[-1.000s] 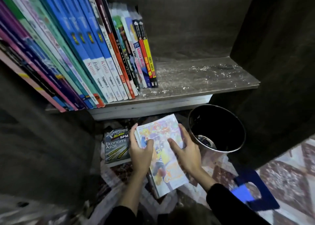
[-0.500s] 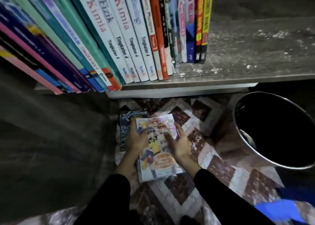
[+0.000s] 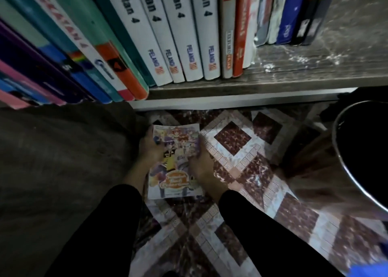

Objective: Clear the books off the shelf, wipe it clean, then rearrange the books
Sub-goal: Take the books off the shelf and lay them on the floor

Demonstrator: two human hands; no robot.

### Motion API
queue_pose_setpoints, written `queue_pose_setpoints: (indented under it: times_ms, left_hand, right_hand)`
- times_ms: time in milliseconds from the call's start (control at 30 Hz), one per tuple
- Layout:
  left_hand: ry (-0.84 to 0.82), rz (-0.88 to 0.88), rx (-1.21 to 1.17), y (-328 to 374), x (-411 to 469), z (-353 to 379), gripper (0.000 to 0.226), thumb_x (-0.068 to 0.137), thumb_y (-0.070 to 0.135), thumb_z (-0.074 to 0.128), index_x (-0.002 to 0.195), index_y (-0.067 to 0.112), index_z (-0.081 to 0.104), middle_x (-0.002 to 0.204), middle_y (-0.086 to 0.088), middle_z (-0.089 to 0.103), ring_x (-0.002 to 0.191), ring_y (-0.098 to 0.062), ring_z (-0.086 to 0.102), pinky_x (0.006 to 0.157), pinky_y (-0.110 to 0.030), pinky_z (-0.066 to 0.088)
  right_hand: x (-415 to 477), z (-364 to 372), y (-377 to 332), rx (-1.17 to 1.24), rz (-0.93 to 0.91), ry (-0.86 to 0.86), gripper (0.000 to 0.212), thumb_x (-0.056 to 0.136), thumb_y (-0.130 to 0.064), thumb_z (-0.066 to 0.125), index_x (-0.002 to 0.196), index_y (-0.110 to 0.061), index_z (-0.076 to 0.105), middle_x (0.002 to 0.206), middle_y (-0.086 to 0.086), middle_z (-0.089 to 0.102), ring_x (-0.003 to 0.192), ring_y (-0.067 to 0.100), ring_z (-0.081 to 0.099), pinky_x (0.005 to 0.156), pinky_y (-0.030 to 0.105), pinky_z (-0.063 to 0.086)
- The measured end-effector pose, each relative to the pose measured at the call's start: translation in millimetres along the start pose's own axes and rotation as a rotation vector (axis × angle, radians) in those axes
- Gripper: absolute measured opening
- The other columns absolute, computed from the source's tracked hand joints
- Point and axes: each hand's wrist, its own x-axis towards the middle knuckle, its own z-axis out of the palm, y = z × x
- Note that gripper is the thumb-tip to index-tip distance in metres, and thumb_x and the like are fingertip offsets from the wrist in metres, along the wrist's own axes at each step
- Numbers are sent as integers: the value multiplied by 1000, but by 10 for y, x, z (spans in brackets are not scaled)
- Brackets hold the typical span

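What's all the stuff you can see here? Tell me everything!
books: many, white, teal, red, blue, pink; standing on the shelf
shelf: one, grey wood; top
dust: white specks; on the shelf, right of the books
comic: one, colourful; held low over the floor
bin: one, black; right
floor: maroon and white tiles
board: one, dark; left
left hand: grips the comic's left edge
right hand: grips its right edge
sleeves: two, black
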Motion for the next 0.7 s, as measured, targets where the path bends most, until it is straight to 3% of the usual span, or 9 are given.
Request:
queue_pose_setpoints:
  times_ms: [100, 167, 200, 267, 367, 467, 533, 600, 700]
  left_hand:
    - [18, -14, -23, -35, 112, -39, 58, 90, 5, 59, 143, 18, 39, 134, -9, 54, 119, -26, 53, 88, -25, 39]
    - [29, -7, -33, -17, 158, -67, 58, 90, 5, 59, 143, 16, 38, 135, -8, 53, 120, -25, 52, 85, -22, 37]
    - [35, -7, -17, -12, 170, -75, 58, 91, 5, 58, 144, 15, 38, 136, -9, 52, 120, -26, 51, 85, -22, 37]
    - [37, -16, 44, -22, 159, -70, 56, 94, 9, 54, 146, 16, 34, 137, -11, 51, 121, -29, 50, 88, -26, 39]
    - [-27, 9, 212, -95, 131, -65, 53, 97, 17, 50, 146, 15, 29, 139, -15, 47, 118, -33, 50, 87, -31, 42]
    - [-94, 57, 435, -36, 19, -130, 60, 95, 16, 50, 149, 15, 24, 152, -16, 25, 134, -34, 34, 106, -40, 36]
    - [-139, 192, 573, 75, -108, -175, 67, 92, 19, 56, 150, 16, 22, 152, -14, 23, 137, -32, 28, 109, -41, 33]
    - [-244, 293, 713, 251, -286, -221, 64, 91, 23, 58, 147, 17, 29, 148, -12, 32, 130, -33, 38, 102, -42, 40]
    - [-449, 312, 875, 554, -564, -262, 30, 97, 18, 47, 127, 13, 49, 124, -13, 52, 108, -33, 54, 82, -36, 47]
  right_hand:
    - [87, 33, -93, -3, -23, -28, 70, 96, -1, 40, 153, -26, 10, 93, 9, 57, 59, 21, 47, 45, 26, 34]
    - [155, 47, -145, -41, -44, -40, 65, 97, -4, 43, 152, -21, 15, 110, 8, 56, 91, 30, 60, 62, 27, 43]
    - [183, 46, -154, -67, -55, -36, 63, 96, -5, 46, 151, -19, 18, 124, 10, 54, 110, 31, 56, 75, 25, 42]
    - [195, 29, -149, -114, -68, -46, 61, 95, -8, 51, 148, -17, 24, 136, 12, 50, 123, 29, 49, 84, 21, 33]
    - [180, -24, -114, -103, -35, -103, 55, 94, -16, 56, 145, -18, 35, 131, 11, 55, 119, 31, 52, 85, 23, 35]
    - [116, -149, -131, -173, 7, -161, 44, 89, -24, 64, 131, -12, 54, 124, 11, 61, 115, 32, 56, 92, 34, 46]
    - [30, -250, -153, -252, 25, -192, 34, 89, -29, 63, 116, -7, 63, 122, 14, 62, 113, 33, 56, 85, 34, 46]
    - [-104, -380, -207, -390, 53, -168, 25, 94, -30, 54, 91, -6, 60, 112, 17, 61, 108, 35, 57, 74, 31, 39]
    - [-300, -553, -257, -540, 84, -115, 21, 93, -24, 49, 96, -5, 58, 106, 20, 57, 99, 32, 59, 73, 32, 42]
